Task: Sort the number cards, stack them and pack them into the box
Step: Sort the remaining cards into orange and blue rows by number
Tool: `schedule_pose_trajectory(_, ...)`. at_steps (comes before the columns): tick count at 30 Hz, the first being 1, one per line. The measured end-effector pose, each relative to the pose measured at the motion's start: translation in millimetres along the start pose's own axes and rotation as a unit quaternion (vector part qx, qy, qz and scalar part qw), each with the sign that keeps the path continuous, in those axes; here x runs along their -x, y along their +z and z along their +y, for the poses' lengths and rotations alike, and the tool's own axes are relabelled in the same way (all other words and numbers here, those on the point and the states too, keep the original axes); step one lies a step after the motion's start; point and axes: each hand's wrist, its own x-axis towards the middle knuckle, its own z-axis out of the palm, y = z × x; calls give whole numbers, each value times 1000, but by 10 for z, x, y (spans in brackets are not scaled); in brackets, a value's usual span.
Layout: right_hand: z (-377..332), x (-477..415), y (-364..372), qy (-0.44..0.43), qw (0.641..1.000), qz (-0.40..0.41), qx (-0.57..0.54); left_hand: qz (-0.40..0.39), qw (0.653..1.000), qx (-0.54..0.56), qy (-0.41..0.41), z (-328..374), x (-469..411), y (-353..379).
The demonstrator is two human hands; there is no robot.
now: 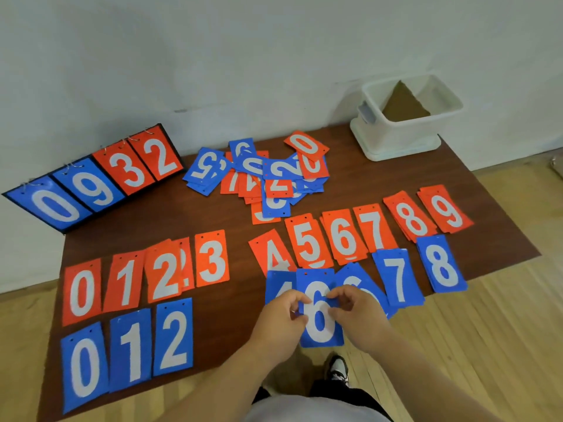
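Note:
Both hands hold one blue 6 card near the table's front edge. My left hand pinches its left side and my right hand pinches its right side. Under it lie a blue 4 card and another blue 6 card. Red cards run in a row from 0 to 9. Blue 0, 1, 2 cards lie front left; blue 7 and blue 8 lie to the right. An unsorted pile of mixed cards sits mid-table. The white box stands at the back right.
A scoreboard stand showing 0 9 3 2 leans at the back left of the brown table. A brown sheet leans inside the box. Wooden floor surrounds the table; my shoe shows below its front edge.

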Motion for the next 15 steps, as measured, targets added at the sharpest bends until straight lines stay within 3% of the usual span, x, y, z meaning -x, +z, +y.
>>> schedule_pose_trajectory(9,616,-633,-740,-37,983,-53,170,22,997,-72,-28,284,-465,1070)
schedule_pose_trajectory(15,837,-926,-804,-69,946,-51,313,38,964,-263,-15,198,-696,1342)
